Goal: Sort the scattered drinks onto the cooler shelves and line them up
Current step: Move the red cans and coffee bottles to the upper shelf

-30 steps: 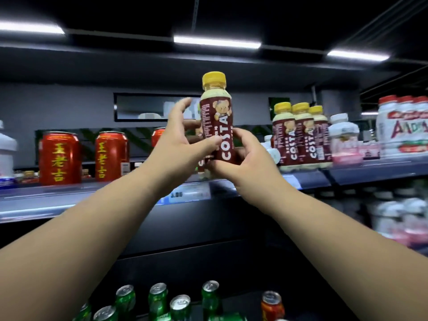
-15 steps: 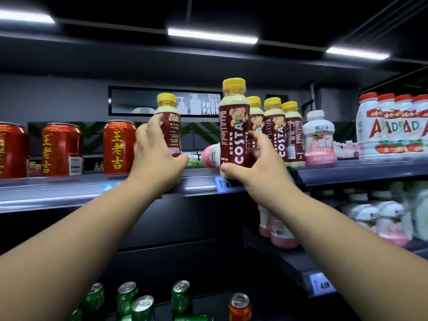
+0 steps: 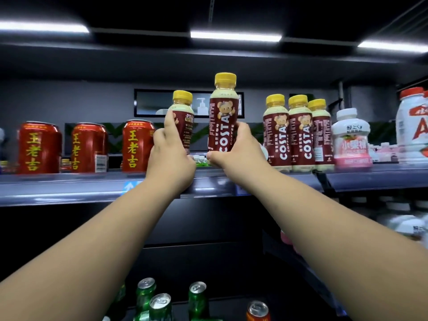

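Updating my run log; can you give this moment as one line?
left hand grips Costa bottle | right hand grips second Costa bottle | both at shelf | three Costa bottles lined up rightward

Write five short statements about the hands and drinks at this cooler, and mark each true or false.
1. The left hand grips the left Costa bottle. True.
2. The right hand is empty. False: it grips the right Costa bottle, logo facing the camera.
3. Three red cans stand on the shelf, left of both hands. True.
4. The three shelved Costa bottles have green caps. False: their caps are yellow.
5. Every can below the shelf is red. False: most are green cans.
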`<state>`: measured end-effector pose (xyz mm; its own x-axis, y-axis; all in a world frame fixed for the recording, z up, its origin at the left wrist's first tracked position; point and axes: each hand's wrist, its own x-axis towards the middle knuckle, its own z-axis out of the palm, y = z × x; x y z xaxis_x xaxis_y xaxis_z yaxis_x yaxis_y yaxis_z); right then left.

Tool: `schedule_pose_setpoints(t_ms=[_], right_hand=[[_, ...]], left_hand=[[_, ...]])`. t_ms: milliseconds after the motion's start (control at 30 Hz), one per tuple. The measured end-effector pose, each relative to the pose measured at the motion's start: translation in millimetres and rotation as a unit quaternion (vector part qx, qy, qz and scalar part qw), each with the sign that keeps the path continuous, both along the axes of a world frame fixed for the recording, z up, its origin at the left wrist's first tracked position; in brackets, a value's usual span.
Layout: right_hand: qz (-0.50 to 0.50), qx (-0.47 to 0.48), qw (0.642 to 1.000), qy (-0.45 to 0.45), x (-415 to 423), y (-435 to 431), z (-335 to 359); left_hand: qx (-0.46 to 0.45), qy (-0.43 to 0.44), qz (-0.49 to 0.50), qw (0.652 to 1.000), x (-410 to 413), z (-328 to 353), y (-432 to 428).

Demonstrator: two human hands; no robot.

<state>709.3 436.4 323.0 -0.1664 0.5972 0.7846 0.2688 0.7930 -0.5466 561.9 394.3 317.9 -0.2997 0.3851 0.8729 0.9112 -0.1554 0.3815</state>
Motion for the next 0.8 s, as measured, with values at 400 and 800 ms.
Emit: schedule_pose_setpoints(t_ms=[400,800], right_hand=[[-0.053,-0.017,0.986,-0.155,-23.8,7.2,11.3],[-0.077,-0.012,0.985,-0.156,-29.5,3.5,1.9]], left_hand=[[-0.036,-0.012,-0.024,0.999,-27.6,7.6,-7.3],[-0.026,0.004,0.042,0.999,-21.4,-2.2,-5.6]])
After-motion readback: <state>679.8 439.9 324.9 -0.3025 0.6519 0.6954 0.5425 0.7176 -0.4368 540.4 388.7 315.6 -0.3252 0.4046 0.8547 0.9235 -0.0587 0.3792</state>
